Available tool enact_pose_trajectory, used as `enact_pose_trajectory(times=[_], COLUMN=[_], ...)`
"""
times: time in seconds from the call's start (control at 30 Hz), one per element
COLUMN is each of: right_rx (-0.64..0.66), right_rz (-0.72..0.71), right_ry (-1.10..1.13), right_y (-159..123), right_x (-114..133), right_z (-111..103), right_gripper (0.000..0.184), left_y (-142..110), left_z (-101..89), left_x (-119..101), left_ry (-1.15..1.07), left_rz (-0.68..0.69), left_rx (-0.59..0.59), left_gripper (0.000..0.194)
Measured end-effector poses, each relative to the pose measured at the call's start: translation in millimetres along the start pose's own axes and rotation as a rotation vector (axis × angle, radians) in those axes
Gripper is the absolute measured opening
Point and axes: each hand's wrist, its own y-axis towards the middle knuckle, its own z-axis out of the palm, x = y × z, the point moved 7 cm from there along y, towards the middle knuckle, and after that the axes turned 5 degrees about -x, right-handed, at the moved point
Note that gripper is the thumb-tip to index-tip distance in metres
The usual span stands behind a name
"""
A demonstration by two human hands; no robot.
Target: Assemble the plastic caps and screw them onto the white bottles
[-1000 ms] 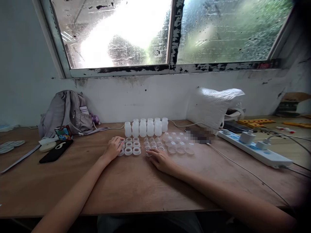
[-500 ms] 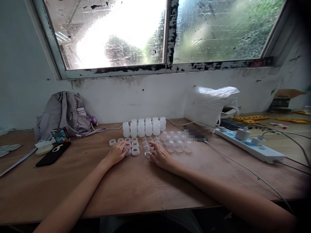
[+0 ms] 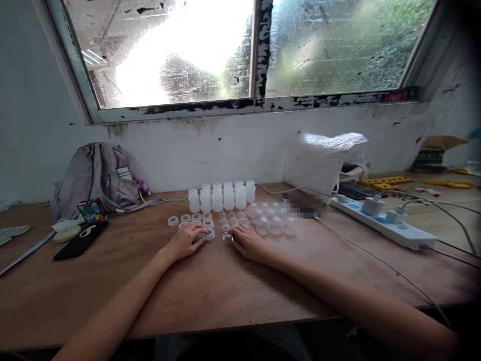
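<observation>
Straight along the front, the brown tabletop [image 3: 210,296] is cut off by its edge, and open room is left from there up to the hands. The back left is taken up by a grey backpack [image 3: 90,175]; the right is crossed by a white power strip [image 3: 380,221]. Now the left hand [image 3: 188,239] is bent over the nearest white rings [image 3: 207,225], the right hand [image 3: 248,242] curled beside small clear pieces [image 3: 227,240]; whether anything is gripped by either cannot be told. Behind, frosted white bottles [image 3: 228,196] are lined up; clear domed covers [image 3: 275,229] are laid rightward. Rings and clear pieces are parted by a narrow gap.
</observation>
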Motion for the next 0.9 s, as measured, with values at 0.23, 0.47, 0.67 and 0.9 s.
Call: enact_pose_trajectory(times=[0.23, 0.47, 0.67, 0.9], right_rx=[0.011, 0.003, -0.052, -0.068], right_rz=[0.004, 0.004, 0.031, -0.001], right_ry=[-0.014, 0.006, 0.077, 0.176], right_y=[-0.3, -0.4, -0.6, -1.7], right_x=[-2.1, -0.3, -6.1, 7.6], right_z=[1.8, -0.7, 2.0, -4.9], right_gripper=[0.023, 0.023, 0.017, 0.012], left_y=[0.9, 1.2, 2.5, 1.5], left_z=[2.1, 0.7, -3.3, -17.3], left_x=[-19.8, -33.5, -35.4, -39.8], left_ry=[-0.017, -0.053, -0.096, -0.113], left_rz=[0.067, 0.104, 0.076, 0.085], left_rx=[-0.003, 0.008, 0.036, -0.106], left_gripper=[0.023, 0.023, 0.019, 0.014])
